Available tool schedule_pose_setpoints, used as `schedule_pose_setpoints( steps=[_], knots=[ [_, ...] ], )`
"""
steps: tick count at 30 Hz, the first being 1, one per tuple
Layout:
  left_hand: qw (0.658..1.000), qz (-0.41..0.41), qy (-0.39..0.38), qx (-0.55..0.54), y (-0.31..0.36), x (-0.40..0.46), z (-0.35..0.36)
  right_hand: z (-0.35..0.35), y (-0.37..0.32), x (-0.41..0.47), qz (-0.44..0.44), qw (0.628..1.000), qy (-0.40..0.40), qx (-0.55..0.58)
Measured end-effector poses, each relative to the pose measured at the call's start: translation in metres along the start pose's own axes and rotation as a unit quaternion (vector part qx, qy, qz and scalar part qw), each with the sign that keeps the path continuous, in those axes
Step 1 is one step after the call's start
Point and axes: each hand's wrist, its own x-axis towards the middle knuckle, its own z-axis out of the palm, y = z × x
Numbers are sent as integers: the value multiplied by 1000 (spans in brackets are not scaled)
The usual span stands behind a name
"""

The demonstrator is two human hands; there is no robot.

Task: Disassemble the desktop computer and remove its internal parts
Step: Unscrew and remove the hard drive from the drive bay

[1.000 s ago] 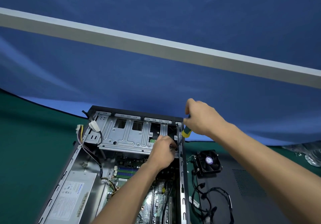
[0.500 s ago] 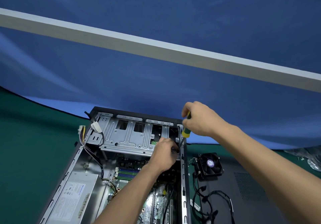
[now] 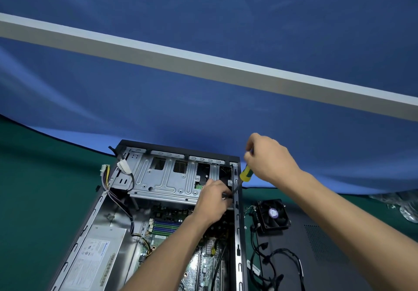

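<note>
Screwdriver [image 3: 244, 173], yellow-green handle, gripped in right hand [image 3: 269, 157]; tip met drive cage [image 3: 167, 177] at computer case's [image 3: 238, 223] 1 o'clock corner. Left hand [image 3: 213, 200] fingers curled at the tip; whether holding anything, unclear. Risk: tip slipping, screw falling onto motherboard [image 3: 167, 225].

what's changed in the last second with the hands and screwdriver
Little. The right hand shifted slightly on the screwdriver handle, still gripping it. The left hand stays at the shaft near the case wall. Fan and cables unmoved.
</note>
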Motion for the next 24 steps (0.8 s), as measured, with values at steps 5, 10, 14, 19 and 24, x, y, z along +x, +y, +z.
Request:
schedule_pose_setpoints(
  steps=[5, 10, 14, 19, 24],
  knots=[
    [1000, -12, 3, -7, 0, 2, -1, 1, 2, -4, -19, 1000, 15, -9],
    [1000, 15, 1, 10, 1, 3, -2, 2, 8, -7, -29, 995, 88, 23],
    [997, 51, -3, 56, 0, 4, -5, -8, 16, -8, 2, 985, 153, 77],
    [977, 145, 8, 159, -3, -4, -1, 1, 32, -14, 37, 970, 194, 143],
    [957, 204, 3, 206, -1, -5, 1, 25, 50, -24, 73, 937, 224, 260]
  ],
)
